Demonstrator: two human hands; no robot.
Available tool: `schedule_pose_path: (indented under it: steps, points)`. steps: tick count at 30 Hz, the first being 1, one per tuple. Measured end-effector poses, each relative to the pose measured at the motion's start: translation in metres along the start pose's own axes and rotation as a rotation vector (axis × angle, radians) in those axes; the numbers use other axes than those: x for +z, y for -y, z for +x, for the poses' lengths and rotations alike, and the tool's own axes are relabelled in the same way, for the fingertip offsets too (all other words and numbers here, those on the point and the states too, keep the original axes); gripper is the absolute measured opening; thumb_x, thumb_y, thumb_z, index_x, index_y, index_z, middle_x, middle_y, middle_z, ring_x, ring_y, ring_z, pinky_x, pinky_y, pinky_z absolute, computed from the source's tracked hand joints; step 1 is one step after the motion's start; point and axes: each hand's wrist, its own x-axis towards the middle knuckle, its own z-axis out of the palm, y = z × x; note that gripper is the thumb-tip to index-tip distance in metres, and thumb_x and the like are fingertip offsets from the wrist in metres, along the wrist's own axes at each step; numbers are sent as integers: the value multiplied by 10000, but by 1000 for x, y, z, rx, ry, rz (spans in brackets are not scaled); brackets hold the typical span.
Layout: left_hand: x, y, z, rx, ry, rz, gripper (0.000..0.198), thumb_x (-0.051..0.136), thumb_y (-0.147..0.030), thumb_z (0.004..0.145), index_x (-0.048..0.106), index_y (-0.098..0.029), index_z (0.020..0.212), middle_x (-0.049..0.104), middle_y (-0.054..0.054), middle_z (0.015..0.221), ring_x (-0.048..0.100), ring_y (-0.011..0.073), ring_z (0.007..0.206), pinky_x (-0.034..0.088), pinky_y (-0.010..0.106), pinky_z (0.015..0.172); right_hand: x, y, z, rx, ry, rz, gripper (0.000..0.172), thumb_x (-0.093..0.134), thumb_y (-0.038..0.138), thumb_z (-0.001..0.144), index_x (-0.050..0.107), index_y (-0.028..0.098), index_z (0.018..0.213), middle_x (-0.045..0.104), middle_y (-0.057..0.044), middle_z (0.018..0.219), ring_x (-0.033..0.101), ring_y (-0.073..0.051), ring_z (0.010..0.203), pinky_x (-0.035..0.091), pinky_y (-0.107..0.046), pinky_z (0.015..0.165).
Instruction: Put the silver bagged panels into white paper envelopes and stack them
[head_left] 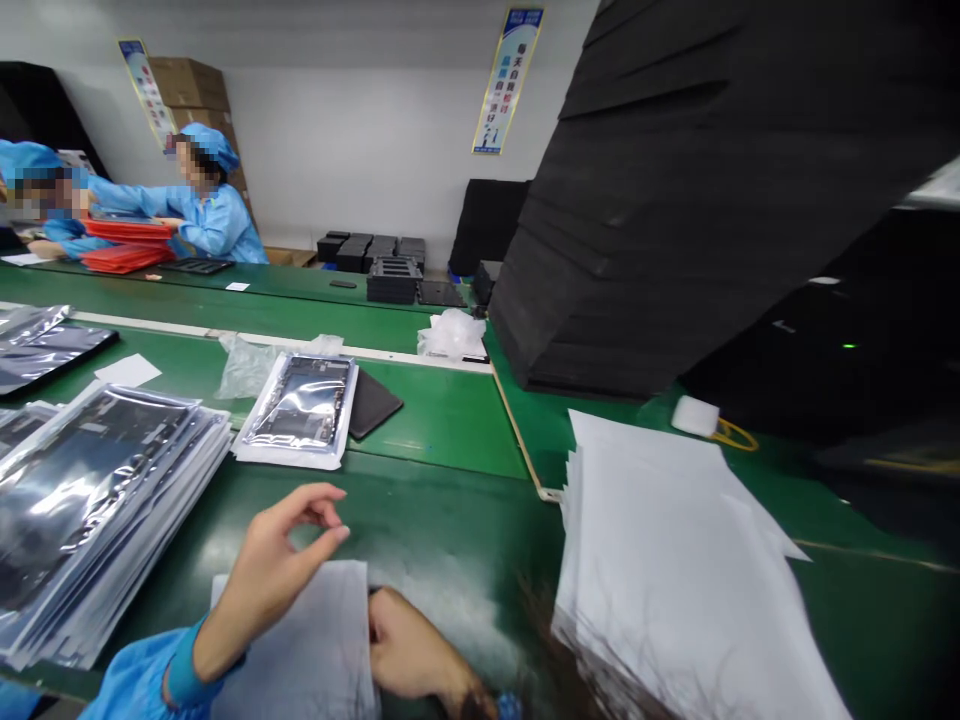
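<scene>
1. Sheet (pixel 315 650): one white sheet, flat on the near worktop (pixel 450 520), directly in front of the person and between both hands. The blue sleeve covers its near-left corner.
2. Left hand (pixel 274 565): hovers over the sheet's far-left part, not touching it as far as can be seen. Fingers (pixel 324 503) are loosely curled, thumb and index apart in a half-open pinch with nothing between them.
3. Right hand (pixel 409 650): at the sheet's right edge, touching it. Its fingers point at or under that edge; cannot tell whether they pinch it or just press.
4. Around: a sheet stack (pixel 675 580) just to the right, fanned and uneven. A bag stack (pixel 97 490) on the left. One bagged part (pixel 300 405) farther off in the middle, with a dark pad (pixel 375 400) touching its right side.
5. Doing it well (my judgement): the work is handling this single sheet.
   - Use the right hand as an anchor at the edge so the paper does not slide on the smooth green surface.
   - Bring the left pinch down on a free corner or edge, not the middle, to avoid creasing.
6. Check that only one ply is taken; thin paper likely clings.
7. Risks: the sleeve could drag the sheet, and the right arm is close to the fanned stack and could knock it. Low, short moves with the sheet held flat look safest.
</scene>
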Motion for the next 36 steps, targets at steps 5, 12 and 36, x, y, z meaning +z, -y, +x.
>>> schedule_pose_path:
  steps: [5, 12, 36]
  points:
    - [-42, 40, -20, -157, -460, 3, 645, 739, -615, 790, 609, -240, 1298, 660, 119, 1422, 631, 306, 1299, 477, 422, 1137, -3, -18, 11, 731, 590, 1177, 257, 645, 263, 850, 838, 225, 684, 737, 43, 529, 756, -233, 688, 633, -357, 677]
    - [-51, 64, -20, -561, 253, -521, 563, 906, -535, 641, 774, -147, 1026, 836, 68, 847, 776, 292, 816, 592, 348, 754, 4, -38, 1, 1082, 411, 1183, 239, 807, 357, 693, 877, 221, 877, 871, -96, 943, 786, -333, 845, 618, -497, 881]
    - [1, 84, -42, -599, 296, -430, 545, 873, -718, 534, 793, -246, 795, 823, 56, 862, 756, 315, 974, 575, 402, 928, 12, -53, -6, 1599, -461, 952, 186, 778, 297, 535, 774, 209, 698, 747, 7, 639, 684, -224, 686, 588, -352, 677]
